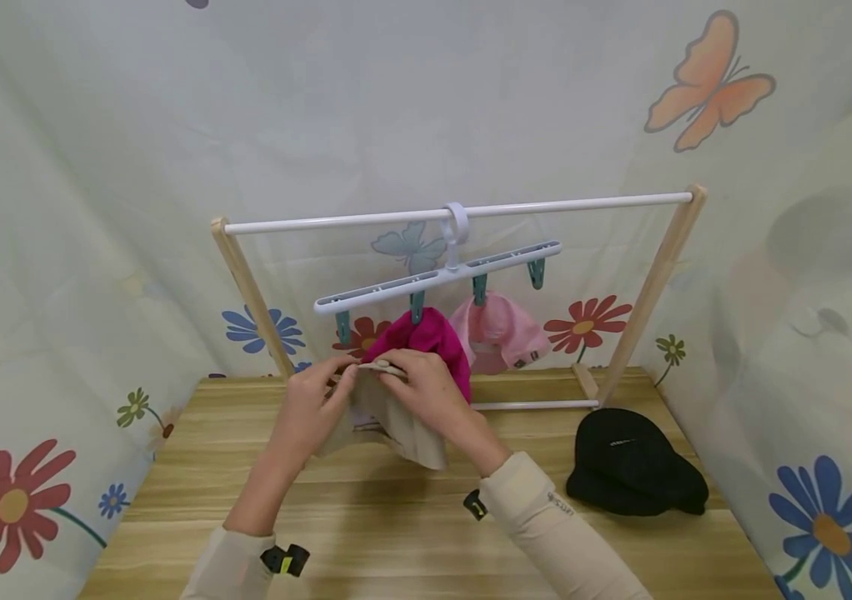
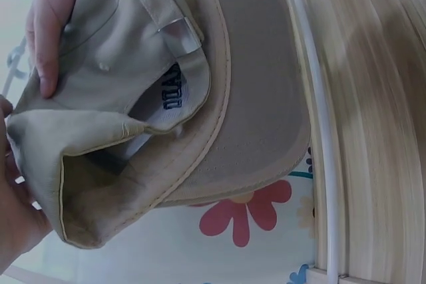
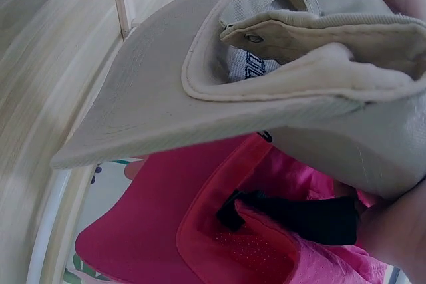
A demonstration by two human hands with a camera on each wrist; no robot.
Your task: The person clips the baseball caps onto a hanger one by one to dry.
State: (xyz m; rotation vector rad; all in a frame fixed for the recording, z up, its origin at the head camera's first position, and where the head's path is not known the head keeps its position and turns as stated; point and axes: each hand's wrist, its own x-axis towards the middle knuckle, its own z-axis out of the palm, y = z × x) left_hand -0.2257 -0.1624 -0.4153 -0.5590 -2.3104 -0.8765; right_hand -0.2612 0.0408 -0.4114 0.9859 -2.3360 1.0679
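Observation:
Both hands hold a beige baseball cap (image 1: 414, 433) by its crown, brim down, in front of the hanger's left half. My left hand (image 1: 315, 406) pinches the gathered fabric on one side; my right hand (image 1: 429, 390) grips the other side close by. The left wrist view shows the cap's brim (image 2: 259, 84) and its back strap with a buckle. A magenta cap (image 1: 426, 333) hangs from a green clip (image 1: 417, 307) just behind the right hand. Beside it a light pink cap (image 1: 501, 325) hangs from another clip (image 1: 479, 289).
A white clip hanger (image 1: 396, 289) hangs tilted, left end lower, on the white rod (image 1: 583, 206) of a wooden-sided rack (image 1: 654, 292). Its outer clips are a left one (image 1: 343, 326) and a right one (image 1: 537, 273). A black cap (image 1: 624, 462) lies on the wooden table (image 1: 516, 550) at right.

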